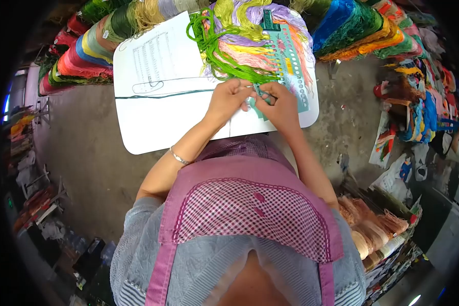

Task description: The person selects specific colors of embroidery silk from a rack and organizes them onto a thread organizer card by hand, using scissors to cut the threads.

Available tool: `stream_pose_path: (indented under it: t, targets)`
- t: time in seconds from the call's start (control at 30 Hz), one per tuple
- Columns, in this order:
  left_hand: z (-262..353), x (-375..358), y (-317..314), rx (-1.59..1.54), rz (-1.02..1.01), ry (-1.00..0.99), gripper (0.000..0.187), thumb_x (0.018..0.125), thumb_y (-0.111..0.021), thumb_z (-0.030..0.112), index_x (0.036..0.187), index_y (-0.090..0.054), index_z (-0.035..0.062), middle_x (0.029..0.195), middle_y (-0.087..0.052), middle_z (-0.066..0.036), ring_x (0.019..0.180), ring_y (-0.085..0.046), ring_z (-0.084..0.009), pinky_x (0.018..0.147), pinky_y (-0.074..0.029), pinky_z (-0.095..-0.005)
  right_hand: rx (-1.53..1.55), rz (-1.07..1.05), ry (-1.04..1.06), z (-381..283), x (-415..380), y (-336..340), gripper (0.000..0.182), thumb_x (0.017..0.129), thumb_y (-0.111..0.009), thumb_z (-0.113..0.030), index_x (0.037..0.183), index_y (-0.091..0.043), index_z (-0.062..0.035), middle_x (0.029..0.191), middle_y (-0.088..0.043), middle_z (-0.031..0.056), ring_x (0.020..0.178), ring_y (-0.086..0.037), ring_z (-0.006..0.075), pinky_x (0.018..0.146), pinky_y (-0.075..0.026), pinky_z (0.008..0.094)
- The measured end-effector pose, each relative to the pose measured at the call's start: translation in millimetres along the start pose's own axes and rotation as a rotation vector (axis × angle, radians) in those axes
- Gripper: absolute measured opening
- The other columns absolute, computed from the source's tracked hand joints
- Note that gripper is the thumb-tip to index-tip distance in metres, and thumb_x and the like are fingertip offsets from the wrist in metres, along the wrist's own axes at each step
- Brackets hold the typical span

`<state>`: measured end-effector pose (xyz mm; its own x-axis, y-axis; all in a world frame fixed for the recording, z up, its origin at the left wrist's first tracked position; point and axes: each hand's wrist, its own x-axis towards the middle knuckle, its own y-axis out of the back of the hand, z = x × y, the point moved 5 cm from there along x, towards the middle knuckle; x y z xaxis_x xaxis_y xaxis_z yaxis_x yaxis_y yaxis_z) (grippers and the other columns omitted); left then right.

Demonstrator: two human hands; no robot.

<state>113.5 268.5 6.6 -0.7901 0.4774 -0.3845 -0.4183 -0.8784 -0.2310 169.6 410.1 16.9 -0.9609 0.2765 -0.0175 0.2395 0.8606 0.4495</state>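
A strand of dark green thread (pixel 181 95) runs across the white board (pixel 153 130) to my hands. My left hand (pixel 230 99) is closed in a pinch at the lower edge of a card with punched holes (pixel 290 64). Close on its right, my right hand (pixel 278 104) pinches the dark green thread at the card's lower left. Bright green thread (pixel 224 64) lies just above my fingers, with pink and yellow threads (pixel 247 53) tied along the card's holes. The exact thread ends between my fingertips are too small to tell.
A printed sheet (pixel 158 56) lies on the board's left part. Hanks of coloured thread (pixel 89 48) hang beyond the board at left, and more (pixel 362 30) at right. Tan bundles (pixel 375 224) are stacked at lower right. A co-worker's arm (pixel 456 140) shows at far right.
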Motion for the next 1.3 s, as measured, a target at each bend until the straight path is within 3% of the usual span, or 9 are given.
stream_pose_path:
  t: [0.4, 0.63, 0.73, 0.9, 0.93, 1.0, 1.03, 1.13, 1.3]
  targets:
    - [11, 1, 23, -0.646, -0.303, 0.257, 0.018, 0.089, -0.053, 0.009, 0.098, -0.065, -0.0006, 0.073, -0.063, -0.01, 0.047, -0.04, -0.0054, 0.038, -0.026, -0.0206, -0.051, 0.039, 0.078, 7, 0, -9, 0.04, 0.073, -0.078, -0.013, 0.107, -0.06, -0.0002, 0.09, -0.065, 0.0075, 0.076, -0.063, 0.0118, 0.063, -0.051, 0.0257]
    - [2, 20, 1, 0.265, -0.319, 0.012, 0.019, 0.086, -0.069, 0.022, 0.093, -0.066, 0.0047, 0.07, -0.06, -0.001, 0.057, -0.049, -0.0039, 0.049, -0.037, -0.0213, -0.183, 0.061, -0.02, 3, 3, -6, 0.055, 0.068, -0.079, -0.019, 0.112, -0.049, -0.0064, 0.084, -0.06, 0.007, 0.075, -0.062, 0.0226, 0.066, -0.049, 0.0357]
    - [33, 22, 76, 0.406, 0.036, -0.182, 0.022, 0.089, -0.064, 0.028, 0.092, -0.065, 0.0062, 0.067, -0.054, 0.005, 0.056, -0.042, -0.003, 0.048, -0.033, -0.0224, -0.172, 0.048, -0.036, 12, 5, -8, 0.052, 0.068, -0.079, -0.02, 0.108, -0.049, -0.0067, 0.082, -0.059, 0.0062, 0.073, -0.06, 0.022, 0.065, -0.048, 0.035]
    - [79, -7, 262, -0.657, 0.217, -0.094, 0.023, 0.098, -0.05, 0.018, 0.076, -0.045, 0.014, 0.062, -0.039, 0.007, 0.049, -0.029, -0.0037, 0.04, -0.018, -0.0198, -0.162, 0.066, 0.036, 4, 6, -7, 0.045, 0.071, -0.079, -0.014, 0.105, -0.05, -0.0046, 0.08, -0.056, 0.0045, 0.071, -0.057, 0.0135, 0.064, -0.047, 0.0287]
    - [76, -8, 310, -0.649, 0.139, -0.183, 0.016, 0.098, -0.049, 0.019, 0.092, -0.057, 0.0062, 0.077, -0.058, -0.001, 0.061, -0.053, -0.0109, 0.046, -0.039, -0.0193, -0.199, 0.054, 0.012, 2, 6, -7, 0.046, 0.071, -0.079, -0.015, 0.105, -0.05, -0.0046, 0.08, -0.056, 0.0043, 0.071, -0.056, 0.0136, 0.063, -0.046, 0.0287]
    - [99, -32, 288, -0.657, 0.589, -0.303, 0.028, 0.099, -0.047, 0.021, 0.112, -0.058, -0.0011, 0.107, -0.064, -0.013, 0.096, -0.064, -0.027, 0.079, -0.056, -0.0323, -0.243, 0.049, 0.051, 1, 6, -7, 0.046, 0.072, -0.08, -0.016, 0.105, -0.05, -0.0046, 0.081, -0.056, 0.0038, 0.07, -0.056, 0.0135, 0.062, -0.046, 0.0284]
    - [99, -31, 283, -0.756, 0.346, -0.341, 0.033, 0.099, -0.046, 0.023, 0.115, -0.056, -0.0034, 0.125, -0.058, -0.018, 0.12, -0.053, -0.037, 0.105, -0.044, -0.0477, -0.247, 0.055, 0.116, -5, 7, -7, 0.046, 0.072, -0.08, -0.016, 0.105, -0.05, -0.0047, 0.081, -0.057, 0.0035, 0.069, -0.055, 0.0134, 0.062, -0.045, 0.0281]
    - [90, -38, 194, -0.86, -0.007, -0.218, 0.024, 0.097, -0.047, 0.025, 0.098, -0.064, 0.0074, 0.134, -0.055, -0.009, 0.122, -0.048, -0.036, 0.1, -0.038, -0.0652, 0.144, -0.197, -0.046, -46, 20, -23, 0.031, 0.082, -0.073, -0.012, 0.104, -0.053, -0.0034, 0.084, -0.057, 0.0027, 0.067, -0.054, 0.0114, 0.065, -0.045, 0.0257]
    - [109, -27, 63, -0.792, -0.182, -0.084, 0.044, 0.1, -0.042, 0.026, 0.135, -0.047, 0.0015, 0.141, -0.049, -0.006, 0.127, -0.043, -0.0232, 0.102, -0.04, -0.0427, 0.072, -0.173, 0.502, -137, 47, -51, 0.016, 0.088, -0.067, -0.017, 0.091, -0.061, -0.0029, 0.096, -0.055, 0.0071, 0.087, -0.055, 0.0175, 0.072, -0.046, 0.0266]
